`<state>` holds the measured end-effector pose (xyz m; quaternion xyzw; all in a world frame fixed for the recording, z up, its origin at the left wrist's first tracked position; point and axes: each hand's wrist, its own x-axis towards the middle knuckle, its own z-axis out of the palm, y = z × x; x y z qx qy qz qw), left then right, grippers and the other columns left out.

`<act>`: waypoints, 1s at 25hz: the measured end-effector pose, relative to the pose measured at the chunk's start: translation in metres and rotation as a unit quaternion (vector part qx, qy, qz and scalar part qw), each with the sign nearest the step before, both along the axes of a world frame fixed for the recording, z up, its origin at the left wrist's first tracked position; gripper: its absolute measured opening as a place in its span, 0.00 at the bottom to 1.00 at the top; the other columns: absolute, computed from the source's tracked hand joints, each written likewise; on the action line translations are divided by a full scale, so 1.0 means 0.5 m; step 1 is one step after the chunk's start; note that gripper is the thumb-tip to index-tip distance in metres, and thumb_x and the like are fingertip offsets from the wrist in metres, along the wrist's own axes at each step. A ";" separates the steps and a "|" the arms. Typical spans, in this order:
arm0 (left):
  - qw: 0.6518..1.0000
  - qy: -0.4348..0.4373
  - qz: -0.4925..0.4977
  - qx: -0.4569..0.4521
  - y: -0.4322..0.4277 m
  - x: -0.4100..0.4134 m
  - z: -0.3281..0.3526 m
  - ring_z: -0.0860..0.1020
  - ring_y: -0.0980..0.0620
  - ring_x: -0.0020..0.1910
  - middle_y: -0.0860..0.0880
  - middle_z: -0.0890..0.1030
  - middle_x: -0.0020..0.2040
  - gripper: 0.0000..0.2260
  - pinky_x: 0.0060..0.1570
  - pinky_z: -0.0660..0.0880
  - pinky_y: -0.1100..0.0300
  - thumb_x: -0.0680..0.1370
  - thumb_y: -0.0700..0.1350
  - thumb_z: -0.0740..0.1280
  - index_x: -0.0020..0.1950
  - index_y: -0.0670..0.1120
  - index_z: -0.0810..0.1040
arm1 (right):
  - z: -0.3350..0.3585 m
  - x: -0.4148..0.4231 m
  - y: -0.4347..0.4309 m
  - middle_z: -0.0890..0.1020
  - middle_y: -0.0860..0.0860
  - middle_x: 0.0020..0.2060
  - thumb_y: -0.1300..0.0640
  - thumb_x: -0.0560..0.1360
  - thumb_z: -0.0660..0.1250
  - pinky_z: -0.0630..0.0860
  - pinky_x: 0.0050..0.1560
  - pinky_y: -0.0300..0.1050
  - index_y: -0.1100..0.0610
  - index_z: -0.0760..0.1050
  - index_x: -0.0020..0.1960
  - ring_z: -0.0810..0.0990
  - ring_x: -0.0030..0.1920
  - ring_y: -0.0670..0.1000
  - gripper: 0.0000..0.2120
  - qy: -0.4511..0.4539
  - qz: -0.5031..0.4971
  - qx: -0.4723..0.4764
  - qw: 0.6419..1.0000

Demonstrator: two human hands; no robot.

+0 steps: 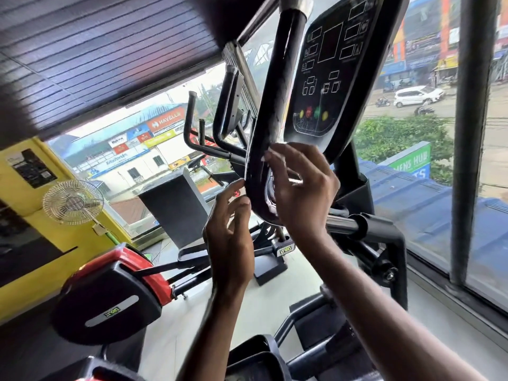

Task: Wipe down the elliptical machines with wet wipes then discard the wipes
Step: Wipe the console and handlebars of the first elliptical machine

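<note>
Elliptical machine (351, 171) handlebar (275, 105) is met by both bare hands at its lower bend, just below the console (330, 64). The right hand (302, 193) is laid over the right side of the black tube, fingers bent toward the bar. A pale sliver is seen between those fingers, but whether it is a wet wipe being pinched cannot be told. The left hand (231, 237) is held loosely spread, one fingertip touching the bar's left edge, and nothing is seen in it.

The step in hand is judged to be the wiping of the handlebar's lower curve, with the console and the upper tube yet to be covered. The next move calls for a wipe to be pressed flat to the tube and drawn along it, the bar being steadied from the left.

A second elliptical (110, 292), cased in red and black, is seen near on the left. A wall fan (72, 202) is mounted on the yellow wall (16, 243) at far left. A street with a white car (417, 96) is seen through the window at far right.
</note>
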<state>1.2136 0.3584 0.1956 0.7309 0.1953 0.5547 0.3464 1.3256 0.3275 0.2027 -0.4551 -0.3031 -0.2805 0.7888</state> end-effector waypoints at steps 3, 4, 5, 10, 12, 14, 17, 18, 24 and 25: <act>1.000 0.000 0.000 0.012 0.000 0.004 0.012 0.82 0.54 0.57 0.55 0.84 0.55 0.15 0.56 0.78 0.58 0.79 0.45 0.61 0.63 0.47 0.80 | 0.006 0.015 -0.007 0.84 0.50 0.45 0.61 0.76 0.74 0.81 0.42 0.48 0.58 0.86 0.50 0.84 0.43 0.47 0.04 -0.007 0.002 -0.011 1.000; 1.000 0.000 0.000 0.016 0.000 0.006 0.016 0.82 0.53 0.57 0.55 0.84 0.55 0.15 0.55 0.78 0.58 0.79 0.45 0.61 0.62 0.46 0.80 | -0.012 0.001 -0.014 0.84 0.50 0.45 0.61 0.76 0.74 0.80 0.42 0.46 0.58 0.86 0.50 0.84 0.43 0.47 0.04 -0.012 0.014 -0.027 0.999; 1.000 0.000 0.001 0.017 0.002 0.009 0.020 0.82 0.52 0.57 0.54 0.84 0.54 0.14 0.55 0.79 0.56 0.79 0.45 0.60 0.61 0.46 0.80 | -0.034 -0.019 -0.020 0.84 0.50 0.44 0.62 0.76 0.74 0.80 0.42 0.43 0.58 0.86 0.50 0.83 0.43 0.47 0.04 -0.015 0.023 -0.043 0.999; 1.000 0.010 0.005 0.026 0.010 0.015 0.033 0.82 0.50 0.53 0.53 0.83 0.51 0.12 0.54 0.79 0.45 0.78 0.49 0.60 0.55 0.48 0.80 | -0.021 -0.023 -0.006 0.84 0.51 0.44 0.63 0.76 0.74 0.79 0.45 0.41 0.59 0.86 0.50 0.83 0.43 0.47 0.04 -0.005 0.008 -0.024 1.000; 0.999 0.018 0.003 0.029 0.014 0.018 0.038 0.82 0.49 0.54 0.51 0.84 0.51 0.12 0.53 0.79 0.45 0.78 0.51 0.60 0.55 0.49 0.80 | 0.042 0.026 0.005 0.84 0.51 0.45 0.61 0.77 0.74 0.80 0.45 0.45 0.58 0.86 0.51 0.83 0.44 0.46 0.04 0.014 -0.018 0.010 1.000; 0.999 0.022 -0.002 0.023 0.015 0.022 0.046 0.82 0.50 0.54 0.51 0.84 0.50 0.11 0.52 0.80 0.50 0.78 0.49 0.62 0.56 0.49 0.80 | 0.071 0.051 0.006 0.84 0.50 0.45 0.60 0.77 0.73 0.80 0.46 0.47 0.58 0.86 0.51 0.82 0.45 0.45 0.05 0.017 -0.015 0.030 0.999; 0.999 0.015 -0.026 0.032 0.014 0.034 0.070 0.81 0.58 0.55 0.58 0.84 0.51 0.13 0.49 0.76 0.67 0.77 0.46 0.63 0.59 0.49 0.80 | 0.033 0.014 -0.003 0.84 0.50 0.46 0.62 0.76 0.74 0.79 0.48 0.44 0.58 0.86 0.51 0.83 0.46 0.48 0.05 -0.015 -0.021 -0.011 1.000; 0.999 0.013 -0.033 0.039 0.015 0.041 0.080 0.81 0.60 0.54 0.60 0.83 0.51 0.13 0.49 0.74 0.70 0.77 0.44 0.63 0.60 0.49 0.80 | 0.020 0.001 -0.008 0.84 0.50 0.46 0.62 0.76 0.74 0.78 0.49 0.42 0.57 0.86 0.51 0.83 0.47 0.49 0.05 -0.031 -0.031 -0.029 0.999; 0.993 0.017 -0.035 0.114 0.016 0.076 0.122 0.78 0.69 0.53 0.69 0.81 0.51 0.14 0.50 0.70 0.77 0.77 0.39 0.63 0.61 0.49 0.79 | 0.126 0.092 -0.002 0.82 0.47 0.47 0.60 0.77 0.73 0.76 0.50 0.37 0.57 0.86 0.53 0.80 0.48 0.42 0.06 -0.021 -0.037 0.014 0.999; 0.992 0.017 -0.036 0.119 0.018 0.079 0.126 0.78 0.68 0.54 0.67 0.81 0.53 0.14 0.50 0.70 0.76 0.77 0.39 0.63 0.61 0.51 0.79 | 0.122 0.088 -0.003 0.81 0.46 0.48 0.60 0.77 0.73 0.76 0.51 0.36 0.57 0.86 0.53 0.80 0.49 0.42 0.06 -0.024 -0.035 0.007 0.999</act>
